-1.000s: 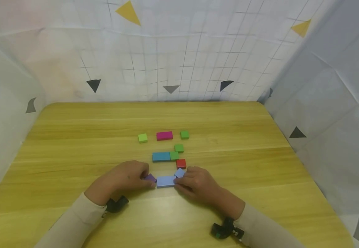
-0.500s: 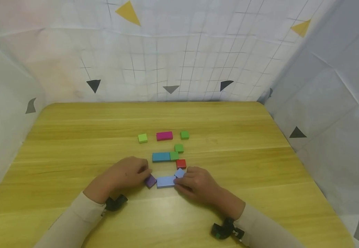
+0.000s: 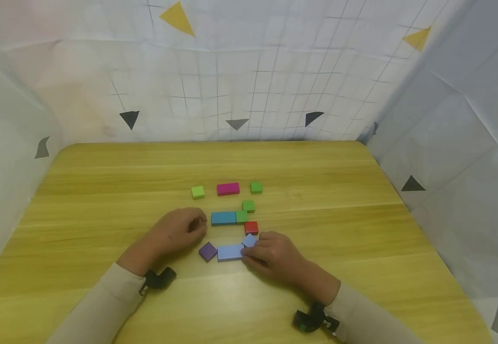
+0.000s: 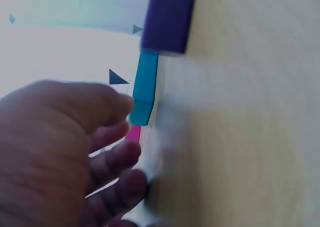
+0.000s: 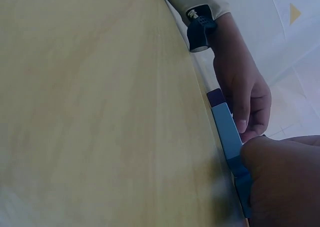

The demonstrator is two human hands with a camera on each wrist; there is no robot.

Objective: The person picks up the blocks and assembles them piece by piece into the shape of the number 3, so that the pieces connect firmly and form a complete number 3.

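Observation:
In the head view my left hand (image 3: 180,231) hovers with loosely bent fingers, holding nothing, up and left of a purple square block (image 3: 208,251). That block lies turned like a diamond, one corner at the left end of a long light blue block (image 3: 229,252). My right hand (image 3: 279,255) pinches a small light blue block (image 3: 249,240) at the long block's right end; its thumb also meets the long block. The right wrist view shows the long light blue block (image 5: 227,129) beside my thumb, with the purple block (image 5: 216,97) beyond. Fingertips partly cover the small block.
A red block (image 3: 251,228) lies just above the small light blue one. Farther up are a blue long block (image 3: 223,218) touching a green block (image 3: 242,216), another green block (image 3: 248,206), and a back row with a magenta block (image 3: 228,189) between lime and green ones.
My left hand has let go of the purple block and moved up and away from it. The purple block stays tilted beside the long light blue block. The right hand has stayed in place.

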